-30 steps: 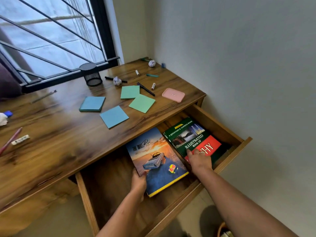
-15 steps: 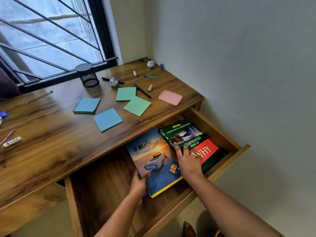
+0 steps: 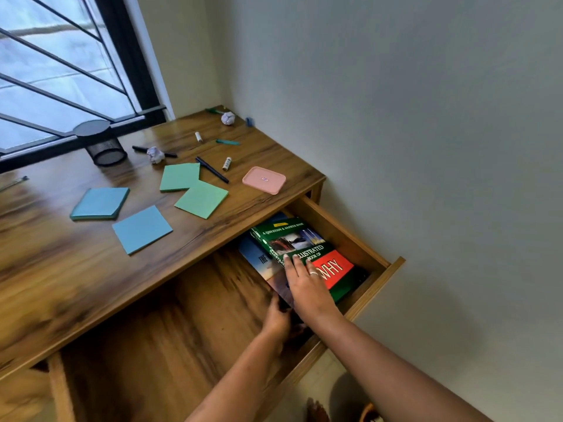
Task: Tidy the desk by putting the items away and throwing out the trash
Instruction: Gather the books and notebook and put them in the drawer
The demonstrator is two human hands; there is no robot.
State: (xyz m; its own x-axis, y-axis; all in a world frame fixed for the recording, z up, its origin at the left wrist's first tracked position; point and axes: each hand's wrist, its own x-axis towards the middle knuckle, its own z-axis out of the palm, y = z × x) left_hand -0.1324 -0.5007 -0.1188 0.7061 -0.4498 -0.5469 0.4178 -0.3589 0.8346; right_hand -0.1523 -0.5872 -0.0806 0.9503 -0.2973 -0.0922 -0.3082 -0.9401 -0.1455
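Books lie stacked in the open drawer (image 3: 350,236); right hand (image 3: 307,284) rests flat and open on the green book (image 3: 292,242); left hand (image 3: 275,318) grips the blue book (image 3: 259,260) beneath; align edges squarely before release.

Grey wall (image 3: 396,102), barred window (image 3: 61,71), possibly daylight.

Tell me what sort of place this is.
Probably a home study corner: a wooden desk beside a barred window, strewn with sticky notes and pens, with books in its open drawer.
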